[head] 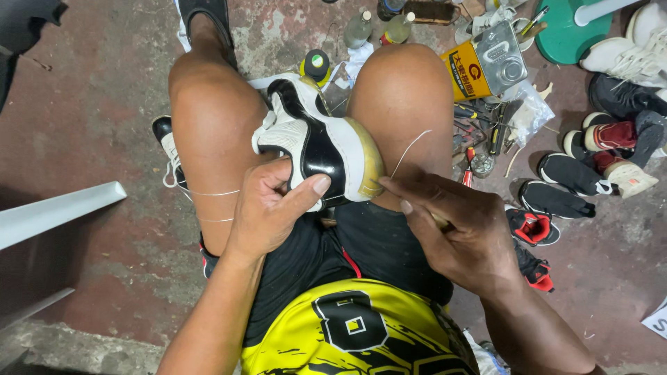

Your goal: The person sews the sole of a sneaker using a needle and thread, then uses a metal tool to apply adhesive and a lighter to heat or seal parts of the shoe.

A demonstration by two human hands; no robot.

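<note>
While a seated person looks down at their own lap, a stained reddish concrete floor (pixel 104 104) fills the view around two bare knees. Between those knees sits the landmark, a black-and-white sneaker (pixel 316 142), wedged on its side with its yellowed sole edge (pixel 368 163) facing the right knee. Right of the sneaker, well apart on the floor, lie a heap of other shoes (pixel 611 139), a yellow glue tin (pixel 464 73) and scattered hand tools (pixel 486 132). Beyond the sneaker stand two small glass bottles (pixel 379 28).

At the near side of the sneaker, the left hand (pixel 267 208) grasps its upper, thumb pressed flat on the black panel. Just right of the sole edge, the right hand (pixel 451 232) is clenched around a tool handle that is mostly hidden, its tip meeting the sole. A thin white thread (pixel 411 149) rises from that spot, and more thread crosses the left thigh.

Stitching here looks best done with the knees clamping firmly, the thread kept taut, and each pass entering squarely along the sole seam.
</note>
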